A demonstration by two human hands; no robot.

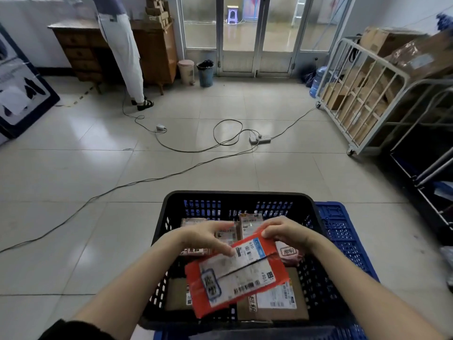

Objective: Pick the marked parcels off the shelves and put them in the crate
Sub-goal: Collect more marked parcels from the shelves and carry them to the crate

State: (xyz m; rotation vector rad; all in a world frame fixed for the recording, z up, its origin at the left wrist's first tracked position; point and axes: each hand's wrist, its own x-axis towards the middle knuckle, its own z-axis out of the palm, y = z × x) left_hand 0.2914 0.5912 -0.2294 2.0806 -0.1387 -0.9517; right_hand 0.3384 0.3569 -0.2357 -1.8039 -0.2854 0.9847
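Observation:
A black plastic crate (171,200) stands on the floor in front of me with several cardboard parcels (274,307) inside. Over it I hold a flat red parcel (235,273) with a white shipping label and a blue handwritten mark. My left hand (208,236) pinches its far left edge, thumb on the label. My right hand (286,233) grips its far right corner with curled fingers. The parcel is tilted and hovers above the boxes in the crate.
A blue crate (343,231) sits under and right of the black one. Cables and a power strip (259,139) lie across the tiled floor. A metal cage cart (362,104) of boxes and shelving stand right. A person (125,52) stands by a wooden desk (81,47) far left.

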